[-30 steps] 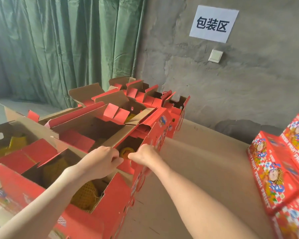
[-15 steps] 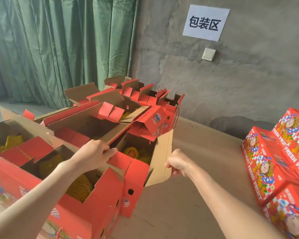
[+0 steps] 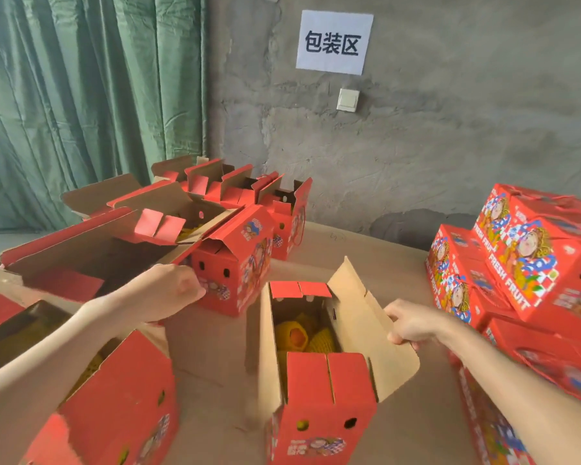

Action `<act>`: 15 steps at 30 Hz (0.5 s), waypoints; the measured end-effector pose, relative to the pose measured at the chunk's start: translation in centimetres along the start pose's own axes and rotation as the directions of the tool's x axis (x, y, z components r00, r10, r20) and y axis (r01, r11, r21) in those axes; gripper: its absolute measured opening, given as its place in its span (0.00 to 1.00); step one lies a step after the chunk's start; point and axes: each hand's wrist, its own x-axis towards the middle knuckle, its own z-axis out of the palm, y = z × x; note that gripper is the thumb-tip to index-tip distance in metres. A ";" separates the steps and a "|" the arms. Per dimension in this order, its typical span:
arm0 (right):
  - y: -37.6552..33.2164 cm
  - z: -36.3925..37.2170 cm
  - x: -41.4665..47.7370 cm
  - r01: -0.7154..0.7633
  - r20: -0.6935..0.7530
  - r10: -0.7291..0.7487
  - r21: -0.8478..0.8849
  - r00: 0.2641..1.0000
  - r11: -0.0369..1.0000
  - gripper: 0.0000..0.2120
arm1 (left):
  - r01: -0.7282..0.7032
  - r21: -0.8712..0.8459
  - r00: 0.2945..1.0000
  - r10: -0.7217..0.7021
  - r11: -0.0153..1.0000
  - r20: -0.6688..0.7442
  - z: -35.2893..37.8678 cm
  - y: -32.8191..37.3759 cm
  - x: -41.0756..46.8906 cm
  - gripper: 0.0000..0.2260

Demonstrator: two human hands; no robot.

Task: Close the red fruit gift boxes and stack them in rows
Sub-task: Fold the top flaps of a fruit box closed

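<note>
An open red fruit gift box (image 3: 319, 401) stands alone in the middle of the cardboard-covered floor, with yellow net-wrapped fruit (image 3: 302, 333) inside. My right hand (image 3: 413, 325) grips its raised brown right flap (image 3: 359, 307). My left hand (image 3: 175, 290) is curled, its fingertips at the corner of another open red box (image 3: 239, 263) on the left; whether it grips it is unclear. Several more open boxes (image 3: 121, 229) crowd the left side. Closed red boxes (image 3: 530, 263) sit stacked at the right.
A bare concrete wall (image 3: 416, 146) with a white paper sign (image 3: 334, 41) and a light switch (image 3: 348, 100) stands behind. A green curtain (image 3: 81, 88) hangs at the back left. Brown cardboard sheeting (image 3: 366, 250) covers the ground between the two groups of boxes.
My right hand has pulled one open box out of the left group and to the right, into the middle. My left hand stayed by the remaining boxes.
</note>
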 end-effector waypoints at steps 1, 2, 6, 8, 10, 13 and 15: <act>1.3 -0.5 -0.3 -0.015 -0.025 0.013 -0.090 1.000 0.996 0.06 | -0.049 -0.009 0.999 0.049 0.999 0.004 0.4 1.6 0.1 0.10; 2.5 -0.9 -0.5 -0.030 -0.069 0.017 -0.188 0.998 0.982 0.06 | -0.090 -0.024 0.996 0.091 0.996 0.023 1.0 3.0 0.2 0.10; 6.8 -0.6 -0.5 -0.154 -0.366 0.041 -0.287 0.930 0.945 0.10 | -0.208 -0.018 0.969 0.209 0.978 0.135 4.8 7.6 1.1 0.12; 8.7 0.3 -0.4 -0.166 -0.523 0.036 -0.204 0.851 0.965 0.12 | -0.215 -0.009 0.961 0.214 0.976 0.178 7.2 9.2 1.8 0.14; 10.4 1.6 -0.6 -0.043 -0.678 0.036 0.007 0.734 0.999 0.14 | -0.203 -0.018 0.955 0.202 0.979 0.216 9.5 10.6 2.4 0.13; 12.6 4.5 -2.2 0.160 -0.849 0.139 0.253 0.511 0.954 0.12 | -0.162 -0.110 0.946 0.186 0.981 0.267 12.9 11.9 3.1 0.11; 14.2 7.3 -3.3 0.212 -0.830 0.246 0.392 0.500 0.895 0.08 | -0.097 -0.190 0.954 0.146 0.977 0.261 15.0 12.2 3.6 0.15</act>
